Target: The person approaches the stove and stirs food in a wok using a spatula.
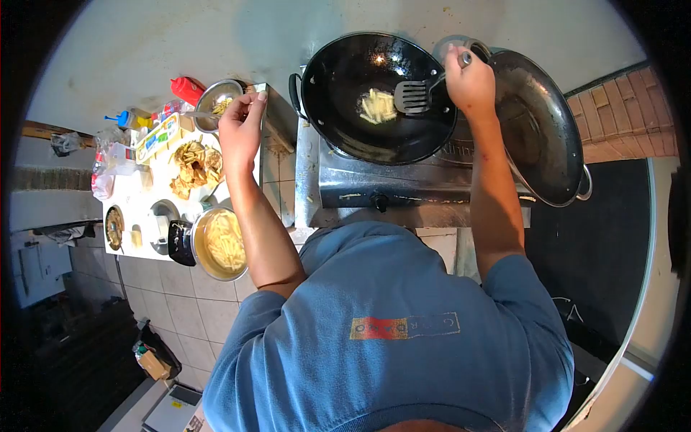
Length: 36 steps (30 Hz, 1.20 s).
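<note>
My right hand (471,81) is closed around the handle of a slotted spatula (412,97), whose blade is inside a black wok (345,133). Beside the blade, pale cut sticks of food (377,106) lie in the wok's middle. At the left, my left hand (243,129) is raised with thumb and fingertips drawn together; anything between them is too small to make out. It is next to a small metal bowl (218,93) holding more pieces and a utensil (198,114).
The wok sits on a metal stove (425,189). A larger pan (536,129) stands at the right. On the left white table (133,200) are fried food (194,169), a red bottle (187,90) and a pot of pale sticks (224,241).
</note>
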Each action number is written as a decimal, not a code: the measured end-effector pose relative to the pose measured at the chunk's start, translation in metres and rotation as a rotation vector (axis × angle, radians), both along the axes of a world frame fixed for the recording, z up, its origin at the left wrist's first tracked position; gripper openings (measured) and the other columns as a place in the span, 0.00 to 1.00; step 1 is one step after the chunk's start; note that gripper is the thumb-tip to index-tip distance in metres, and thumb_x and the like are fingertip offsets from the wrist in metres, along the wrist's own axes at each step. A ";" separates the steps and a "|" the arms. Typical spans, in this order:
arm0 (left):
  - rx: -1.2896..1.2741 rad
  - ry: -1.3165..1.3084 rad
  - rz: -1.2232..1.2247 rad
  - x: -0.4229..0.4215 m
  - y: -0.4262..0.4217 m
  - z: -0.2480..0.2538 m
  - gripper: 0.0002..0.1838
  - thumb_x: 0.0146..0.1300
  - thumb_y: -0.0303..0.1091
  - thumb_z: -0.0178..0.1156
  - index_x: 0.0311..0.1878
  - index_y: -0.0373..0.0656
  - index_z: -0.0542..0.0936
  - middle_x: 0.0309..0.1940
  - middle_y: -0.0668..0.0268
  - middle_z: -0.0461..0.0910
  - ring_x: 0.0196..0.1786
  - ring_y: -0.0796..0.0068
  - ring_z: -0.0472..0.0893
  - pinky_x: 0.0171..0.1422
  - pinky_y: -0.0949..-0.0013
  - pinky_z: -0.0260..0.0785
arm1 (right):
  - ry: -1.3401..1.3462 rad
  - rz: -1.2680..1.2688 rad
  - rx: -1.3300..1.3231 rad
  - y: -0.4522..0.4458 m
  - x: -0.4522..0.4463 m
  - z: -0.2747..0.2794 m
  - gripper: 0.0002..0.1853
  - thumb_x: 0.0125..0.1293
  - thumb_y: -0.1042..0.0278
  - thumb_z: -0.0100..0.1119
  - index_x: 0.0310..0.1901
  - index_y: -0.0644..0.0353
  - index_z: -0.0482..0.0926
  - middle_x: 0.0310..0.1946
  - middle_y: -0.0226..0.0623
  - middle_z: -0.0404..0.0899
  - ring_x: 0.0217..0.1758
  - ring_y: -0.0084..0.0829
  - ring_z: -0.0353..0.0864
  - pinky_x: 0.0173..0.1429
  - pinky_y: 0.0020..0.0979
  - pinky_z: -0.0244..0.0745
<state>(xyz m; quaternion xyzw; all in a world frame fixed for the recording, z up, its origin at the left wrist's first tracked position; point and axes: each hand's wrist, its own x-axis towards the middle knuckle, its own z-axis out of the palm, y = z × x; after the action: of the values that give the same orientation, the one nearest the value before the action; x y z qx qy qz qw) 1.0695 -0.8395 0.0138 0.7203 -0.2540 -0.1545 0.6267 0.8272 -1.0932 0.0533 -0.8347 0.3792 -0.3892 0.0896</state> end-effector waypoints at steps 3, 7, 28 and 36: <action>0.029 -0.022 0.007 0.000 0.001 -0.001 0.12 0.61 0.37 0.63 0.40 0.36 0.81 0.25 0.76 0.74 0.29 0.88 0.68 0.35 0.82 0.59 | 0.009 -0.012 0.029 0.001 -0.001 0.005 0.17 0.65 0.54 0.47 0.29 0.58 0.76 0.25 0.53 0.76 0.33 0.58 0.75 0.37 0.50 0.69; 0.007 -0.003 -0.010 -0.001 -0.003 -0.004 0.12 0.61 0.37 0.62 0.39 0.36 0.80 0.24 0.76 0.73 0.28 0.88 0.66 0.33 0.82 0.57 | 0.076 0.022 0.004 -0.012 -0.005 0.001 0.18 0.66 0.53 0.45 0.31 0.58 0.77 0.28 0.52 0.77 0.35 0.57 0.75 0.39 0.49 0.70; -0.006 -0.025 -0.026 -0.003 -0.008 -0.007 0.13 0.61 0.38 0.63 0.38 0.36 0.80 0.24 0.77 0.71 0.27 0.89 0.65 0.32 0.82 0.56 | 0.094 0.311 0.366 -0.003 0.002 -0.004 0.19 0.67 0.52 0.47 0.32 0.61 0.78 0.25 0.47 0.77 0.31 0.45 0.77 0.40 0.37 0.70; -0.004 -0.016 -0.036 -0.007 -0.009 -0.005 0.12 0.61 0.38 0.63 0.38 0.36 0.80 0.23 0.77 0.70 0.28 0.88 0.65 0.33 0.82 0.57 | 0.058 0.487 0.127 0.040 -0.019 -0.003 0.07 0.65 0.69 0.56 0.39 0.62 0.79 0.28 0.43 0.78 0.30 0.36 0.75 0.36 0.28 0.69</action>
<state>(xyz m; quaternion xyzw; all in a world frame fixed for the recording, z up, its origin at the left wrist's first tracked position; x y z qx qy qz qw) 1.0628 -0.8484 0.0093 0.7157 -0.2720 -0.1596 0.6231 0.8078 -1.0527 0.0506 -0.9049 0.1932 -0.3076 0.2220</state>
